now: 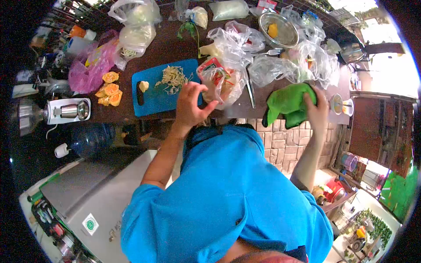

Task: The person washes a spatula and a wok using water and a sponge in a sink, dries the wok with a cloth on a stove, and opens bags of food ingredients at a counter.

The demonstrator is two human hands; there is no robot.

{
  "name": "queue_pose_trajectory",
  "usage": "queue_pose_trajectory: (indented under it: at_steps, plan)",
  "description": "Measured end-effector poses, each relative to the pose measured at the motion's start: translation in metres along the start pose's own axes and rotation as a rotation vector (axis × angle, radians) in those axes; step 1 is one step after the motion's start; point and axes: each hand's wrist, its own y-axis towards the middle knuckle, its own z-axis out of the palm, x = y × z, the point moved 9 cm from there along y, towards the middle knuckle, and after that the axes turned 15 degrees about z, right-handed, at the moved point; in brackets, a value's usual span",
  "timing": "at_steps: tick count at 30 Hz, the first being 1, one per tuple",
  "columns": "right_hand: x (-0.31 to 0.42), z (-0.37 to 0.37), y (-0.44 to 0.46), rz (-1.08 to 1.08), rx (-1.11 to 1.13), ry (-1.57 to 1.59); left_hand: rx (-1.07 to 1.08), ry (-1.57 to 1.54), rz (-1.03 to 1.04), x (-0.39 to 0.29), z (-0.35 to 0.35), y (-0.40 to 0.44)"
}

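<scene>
My right hand point(319, 106) grips a green cloth point(287, 101) at its right side, and the cloth hangs over the table's front edge. My left hand point(191, 103) has its thumb and curled fingers apart, with nothing seen between them. It hovers by the right end of a blue cutting board point(149, 101), just left of a clear plastic bag point(229, 93) with a red-printed packet point(212, 68). Bean sprouts point(173, 79) are heaped on the board, beside a small pale piece of food point(144, 86). A knife point(250, 92) lies right of the bag.
At the back right stands a metal bowl point(278, 30) with something yellow inside, near a fork point(269, 52) and several plastic bags point(307, 61). Orange-yellow food pieces point(109, 90), a pink bag point(87, 70) and a white appliance point(69, 110) are at left. Small cups point(347, 107) stand at the right edge.
</scene>
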Motion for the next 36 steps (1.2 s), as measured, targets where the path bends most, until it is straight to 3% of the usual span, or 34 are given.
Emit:
queue_pose_trajectory:
  at_steps: [1,4,8,9,11,12,13,14,15,17,19,21,26,28,32,34,36]
  plan:
    - [-0.009,0.013,0.006,0.022,0.017,-0.098,-0.005,0.013,-0.004,-0.011,0.010,0.009]
    - [0.031,0.030,0.002,-0.242,-0.133,-0.215,-0.065,0.265,-0.140,-0.011,0.025,0.018]
    - [0.105,0.093,-0.015,-0.447,0.302,0.157,-0.263,0.230,-0.098,-0.012,0.015,0.015]
    - [0.111,0.111,-0.011,-0.448,0.315,0.169,-0.256,0.245,-0.105,-0.019,0.011,0.014]
    - [0.129,0.151,-0.022,-0.685,0.384,0.033,-0.335,-0.015,-0.438,-0.005,0.006,-0.008]
    - [0.127,0.159,-0.023,-0.705,0.396,0.043,-0.426,0.054,-0.330,-0.012,-0.003,-0.008]
    - [0.121,0.170,-0.021,-0.706,0.325,-0.136,-0.437,0.076,-0.332,-0.015,-0.005,-0.012]
    - [0.119,0.177,-0.017,-0.704,0.241,-0.315,-0.481,-0.053,-0.451,-0.008,-0.003,-0.021]
    - [0.121,0.177,-0.014,-0.728,0.238,-0.308,-0.529,-0.188,-0.564,-0.001,0.000,-0.029]
    - [0.114,0.178,-0.014,-0.724,0.328,-0.297,-0.454,-0.071,-0.523,-0.005,-0.005,-0.035]
    - [0.107,0.177,-0.009,-0.762,0.358,-0.270,-0.470,-0.182,-0.567,0.008,0.009,-0.055]
    - [0.098,0.190,-0.004,-0.635,0.644,-0.180,-0.497,-0.139,-0.542,0.003,0.002,-0.054]
    - [0.109,0.178,-0.010,-0.433,0.811,0.025,-0.595,-0.251,-0.437,0.002,-0.007,-0.061]
    - [0.101,0.185,-0.010,-0.210,1.056,0.535,-0.561,-0.251,-0.383,0.000,-0.008,-0.059]
    - [0.105,0.164,-0.001,-0.379,0.812,0.350,-0.476,-0.283,-0.302,-0.019,-0.017,-0.036]
    - [0.115,0.137,0.001,-0.528,0.485,0.090,-0.467,-0.242,-0.341,-0.031,-0.023,-0.023]
    - [0.127,0.125,-0.006,-0.468,0.463,0.131,-0.443,-0.080,-0.346,-0.028,-0.029,-0.021]
